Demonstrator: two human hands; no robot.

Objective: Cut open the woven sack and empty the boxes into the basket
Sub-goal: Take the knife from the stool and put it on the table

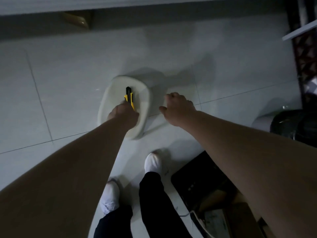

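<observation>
A yellow and black utility knife (129, 97) lies on the seat of a white plastic stool (144, 100) on the tiled floor. My left hand (124, 115) is closed around the knife's lower end, over the stool. My right hand (178, 109) hovers to the right of the stool, fingers loosely curled, holding nothing. At the bottom right a dark basket (197, 182) stands on the floor with brown boxes (223, 213) and a pale woven edge beside it. The picture is dim and blurred.
My two feet in white shoes (152, 162) stand just behind the stool. A dark round bin (295, 124) sits at the right, below a dark lattice-patterned frame (303, 54). A wall with a brown object (77, 18) runs along the top.
</observation>
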